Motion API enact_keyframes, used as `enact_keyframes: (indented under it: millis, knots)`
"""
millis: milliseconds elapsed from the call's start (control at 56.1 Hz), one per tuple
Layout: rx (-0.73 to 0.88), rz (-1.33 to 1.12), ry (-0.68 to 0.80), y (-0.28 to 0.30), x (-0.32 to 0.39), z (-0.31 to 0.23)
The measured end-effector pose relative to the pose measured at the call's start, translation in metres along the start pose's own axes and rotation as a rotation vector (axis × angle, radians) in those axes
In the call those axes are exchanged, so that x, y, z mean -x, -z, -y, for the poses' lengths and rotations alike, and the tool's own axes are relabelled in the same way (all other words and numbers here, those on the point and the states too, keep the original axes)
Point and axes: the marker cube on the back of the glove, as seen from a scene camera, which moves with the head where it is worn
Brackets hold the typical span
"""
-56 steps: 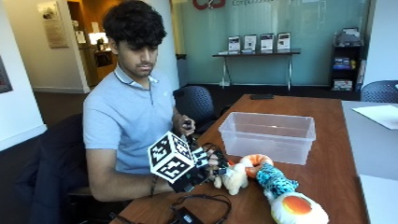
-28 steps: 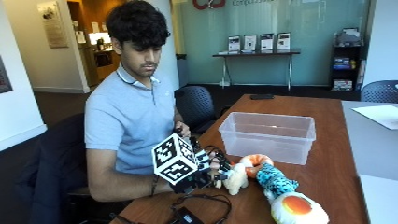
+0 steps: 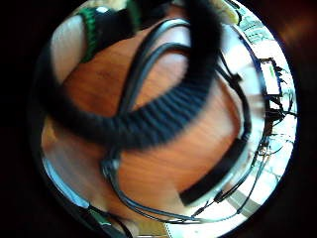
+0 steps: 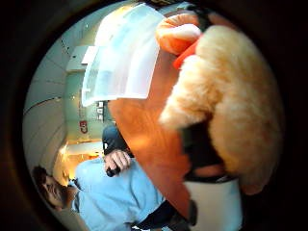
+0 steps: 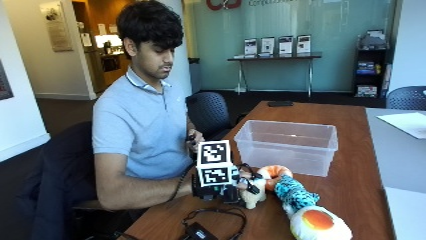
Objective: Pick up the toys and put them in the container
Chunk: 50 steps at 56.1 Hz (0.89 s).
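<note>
outside view: the gloved right hand (image 5: 234, 184) is down on the tabletop (image 5: 346, 180), right up against the small cream plush toy (image 5: 253, 196). Looks like the fingers are around it, but the marker block hides most of them, so honestly I can't tell if it's gripped yet.
outside view, other toys: the orange ring toy (image 5: 273, 172) sits just past the cream one, and the long teal toy with the orange-and-white end (image 5: 307, 212) lies beside them, nearer the camera. None are in the clear container (image 5: 287, 145), which stands just behind the toys and looks empty.
thumb side palm view: cream fur (image 4: 231, 96) fills a big chunk here, so the toy is tight to the palm. The orange ring (image 4: 179, 32) and the container (image 4: 124, 57) show beyond it.
little finger side palm view: only tabletop wood (image 3: 163, 163) and straps, nothing useful on the grip.
how I'd do it: wrap round the plush body, not just a tuft of fur, lift straight up so it doesn't drag the orange ring along, clear the container's near wall, then let go over the middle.
</note>
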Motion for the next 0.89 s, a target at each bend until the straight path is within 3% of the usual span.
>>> enact_keyframes:
  millis: [125,285,428,642,891]
  knots:
    - [-0.238,0.006,0.010,0.014,0.002,0.002]
    - [-0.413,0.099,-0.052,0.061,0.000,-0.006]
    - [-0.553,0.149,-0.008,0.119,0.026,0.011]
    - [-0.534,0.066,0.261,0.174,0.147,0.082]
    - [-0.442,0.003,0.469,0.173,0.248,0.136]
